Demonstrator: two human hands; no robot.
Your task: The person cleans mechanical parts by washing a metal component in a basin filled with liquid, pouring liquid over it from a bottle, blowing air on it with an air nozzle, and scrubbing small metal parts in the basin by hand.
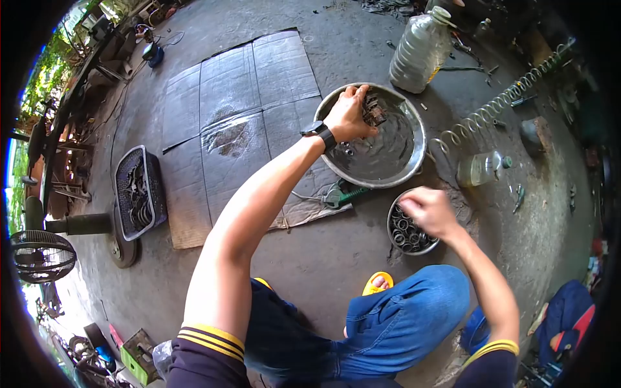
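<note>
The left hand [349,118] pinches a metal part [374,113] over the upper-center basin [423,134], apparently for rinsing. The right hand [429,212] blurs above metal rings [406,237], grip unreadable; next likely calls for a steady left hold.

Smooth, softly shining metal is seen in the wide basin [381,183], and duller, rougher metal in the clustered parts [373,111]. The rings [409,237] are marked by metallic glints. Matt cardboard [181,123] is broken by a glossy wet patch [231,137]. Clear, ribbed plastic is shown by the jug [417,55], latticed plastic by the basket [159,187], matt denim by the jeans [414,313].
</note>
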